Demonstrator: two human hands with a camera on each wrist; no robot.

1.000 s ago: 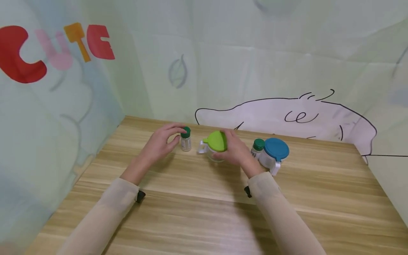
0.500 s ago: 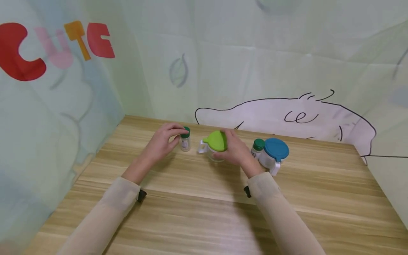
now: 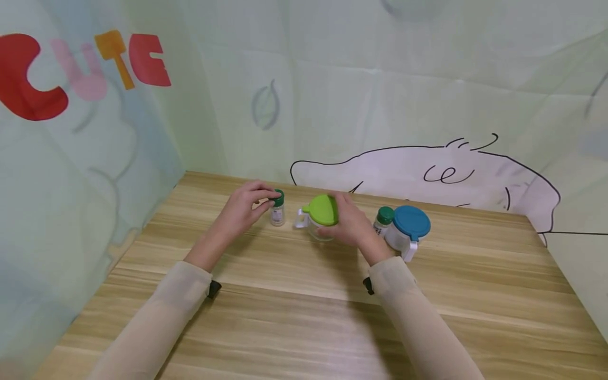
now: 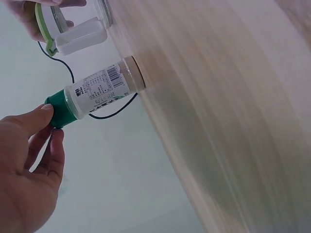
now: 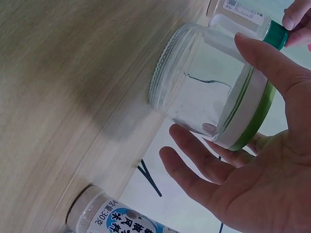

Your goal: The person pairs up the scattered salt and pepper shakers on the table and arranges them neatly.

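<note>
A small clear spice bottle [image 3: 277, 215] with a green cap stands upright near the back of the table. My left hand [image 3: 241, 211] pinches its cap between thumb and fingers; in the left wrist view the white printed label [image 4: 101, 91] faces the camera. Just to the right, my right hand [image 3: 350, 221] grips a see-through glass jar [image 5: 199, 82] around its lime-green lid [image 3: 322, 210]. The thumb lies along one side of the jar and the fingers along the other. A white handle [image 3: 301, 218] sticks out from the jar toward the spice bottle.
Right of my right hand stand a second green-capped spice bottle [image 3: 384, 217] and a jar with a blue lid [image 3: 412, 221], side by side. The wooden table [image 3: 285, 322] ends at a printed cloth backdrop [image 3: 342, 116] behind and at the left.
My left hand's thumb and fingers have closed in on the cap of the spice bottle, and the thumb has risen to it. My right hand stays on the green-lidded jar.
</note>
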